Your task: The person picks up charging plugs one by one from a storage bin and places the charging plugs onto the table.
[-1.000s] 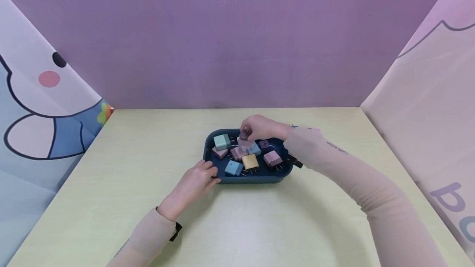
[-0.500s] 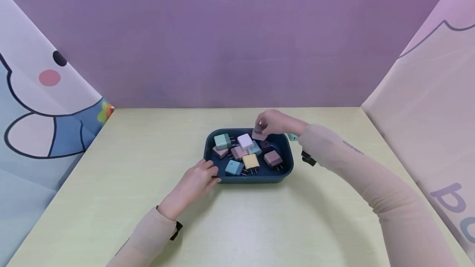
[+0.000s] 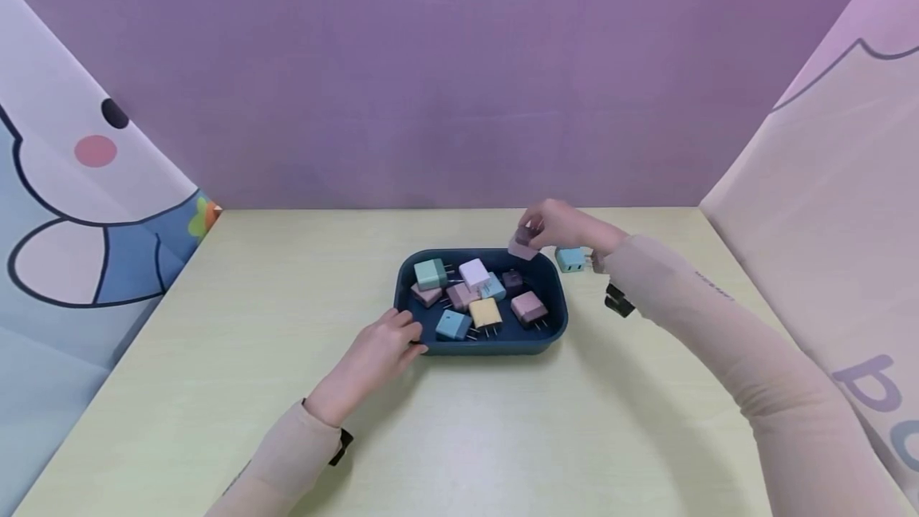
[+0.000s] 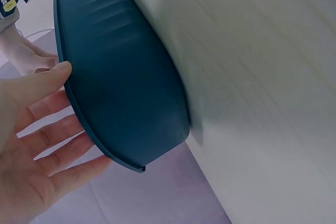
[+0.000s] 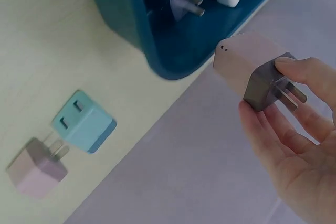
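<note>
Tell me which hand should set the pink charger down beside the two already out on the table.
Right. The right hand already pinches the pink charger near the blue charger; the left hand steadies the tray.

Hardly any legible txt: the beige fabric sleeve (image 3: 718, 325) on the right arm has a small dark printed word near (image 3: 712, 284), too small and skewed to read. The pale pink side curtain (image 3: 833, 206) at right shows big purple and blue letter shapes, approx. "b" or "d" at (image 3: 872, 381), cut off by the frame edge, so no whole word. No brand or nos. legible on the plugs or tray.
</note>
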`<action>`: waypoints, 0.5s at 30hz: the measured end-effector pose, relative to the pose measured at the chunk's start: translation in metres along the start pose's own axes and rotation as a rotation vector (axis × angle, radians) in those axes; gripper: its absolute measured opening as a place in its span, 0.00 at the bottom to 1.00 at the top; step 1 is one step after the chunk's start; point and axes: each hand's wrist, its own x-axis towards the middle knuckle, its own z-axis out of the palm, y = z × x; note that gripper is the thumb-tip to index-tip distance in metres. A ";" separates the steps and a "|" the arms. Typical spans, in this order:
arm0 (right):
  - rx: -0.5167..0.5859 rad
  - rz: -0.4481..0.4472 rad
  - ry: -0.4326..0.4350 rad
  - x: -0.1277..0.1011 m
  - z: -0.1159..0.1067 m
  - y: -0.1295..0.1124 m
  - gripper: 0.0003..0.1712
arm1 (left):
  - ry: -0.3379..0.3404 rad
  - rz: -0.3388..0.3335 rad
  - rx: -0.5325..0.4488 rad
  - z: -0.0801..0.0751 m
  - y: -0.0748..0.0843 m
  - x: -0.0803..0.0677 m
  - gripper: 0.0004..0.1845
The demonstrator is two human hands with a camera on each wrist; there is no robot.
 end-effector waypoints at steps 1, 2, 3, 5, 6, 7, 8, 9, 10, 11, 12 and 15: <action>0.007 0.007 0.006 -0.001 -0.001 0.003 0.20 | -0.001 0.000 0.000 0.000 0.000 0.000 0.07; 0.012 0.014 0.012 -0.003 -0.003 0.005 0.20 | -0.001 0.000 -0.001 0.000 0.000 0.000 0.07; 0.017 0.017 0.019 -0.005 -0.004 0.008 0.20 | -0.001 0.000 -0.002 0.000 0.000 0.000 0.07; 0.021 0.025 0.029 -0.008 -0.006 0.013 0.20 | -0.002 0.000 -0.004 0.000 0.000 0.000 0.07; 0.023 0.025 0.034 -0.009 -0.007 0.016 0.20 | -0.002 0.001 -0.004 0.000 0.000 0.000 0.07; 0.027 0.023 0.040 -0.011 -0.008 0.019 0.20 | 0.000 0.000 -0.006 0.000 0.000 -0.001 0.07; 0.023 0.022 0.047 -0.013 -0.009 0.022 0.20 | 0.001 0.000 -0.007 0.000 0.000 -0.001 0.07; 0.022 0.023 0.052 -0.014 -0.010 0.025 0.19 | 0.003 0.001 -0.007 0.000 0.000 -0.001 0.07; 0.019 0.027 0.059 -0.016 -0.011 0.028 0.19 | 0.005 0.002 -0.007 -0.001 0.000 -0.001 0.07; 0.022 0.031 0.066 -0.017 -0.013 0.031 0.19 | 0.007 0.003 -0.006 -0.001 0.000 -0.001 0.07; 0.026 0.036 0.069 -0.019 -0.014 0.034 0.19 | 0.009 0.005 -0.006 -0.001 0.000 -0.001 0.07; 0.044 0.061 0.080 -0.023 -0.017 0.043 0.18 | 0.012 0.008 -0.007 -0.001 0.000 -0.001 0.07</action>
